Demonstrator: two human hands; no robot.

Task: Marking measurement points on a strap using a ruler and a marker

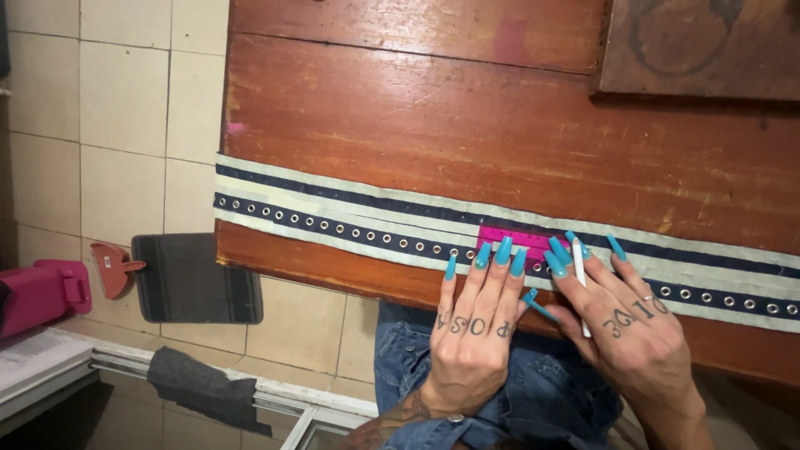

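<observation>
Head view: a long fabric strip (350, 218) lies flat across the near edge of the wooden table (467, 117), running away to both sides of the hands. The strip is banded pale and navy, with a row of metal eyelets along one navy band. A small pink ruler (514, 241) rests on the strip, directly under the fingertips.

Left hand (477, 332): fingers extended and flat, pressing ruler and strip down; nothing gripped. Right hand (631, 329): fingers partly curled around a thin white marking stick (580, 271), its tip at the ruler's right end.

Handling judgement: the strip looks light, soft and limp; it will likely slide or pucker on the polished wood unless pinned flat. Best held by palm pressure close to the mark, or lifted by its pale edges clear of the eyelets. The ruler appears thin, stiff and slippery.

Limits of view: the strip's right end is cut off by the frame. Most of the ruler is covered by fingers. The stick's lower end is hidden in the right hand. No mark on the fabric can be made out.
</observation>
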